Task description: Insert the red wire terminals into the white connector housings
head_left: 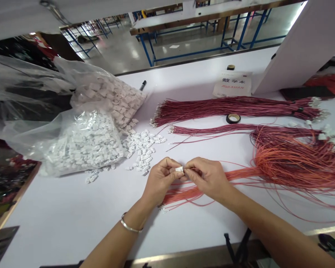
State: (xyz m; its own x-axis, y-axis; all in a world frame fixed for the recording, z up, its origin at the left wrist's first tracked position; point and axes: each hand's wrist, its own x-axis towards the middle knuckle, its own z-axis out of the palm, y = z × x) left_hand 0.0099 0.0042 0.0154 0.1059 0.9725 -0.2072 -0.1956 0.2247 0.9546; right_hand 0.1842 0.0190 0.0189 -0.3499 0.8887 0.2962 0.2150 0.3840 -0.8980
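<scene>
My left hand point(160, 178) pinches a small white plastic connector point(179, 169) between thumb and fingers. My right hand point(208, 176) is closed on the end of a thin orange-red wire point(241, 173) and holds it against the connector. Both hands hover just above the white table point(72, 216), near its front edge. A bundle of orange-red wires point(290, 163) runs from under my right hand to the right. Loose white connectors point(143, 149) lie scattered just beyond my left hand.
Clear plastic bags of white connectors point(83, 141) fill the left. Bundles of dark red wires point(234, 106) lie across the back, with a roll of black tape point(233, 118), a printed booklet point(233, 83) and a black marker point(143, 85). A white board point(301, 48) leans at the right.
</scene>
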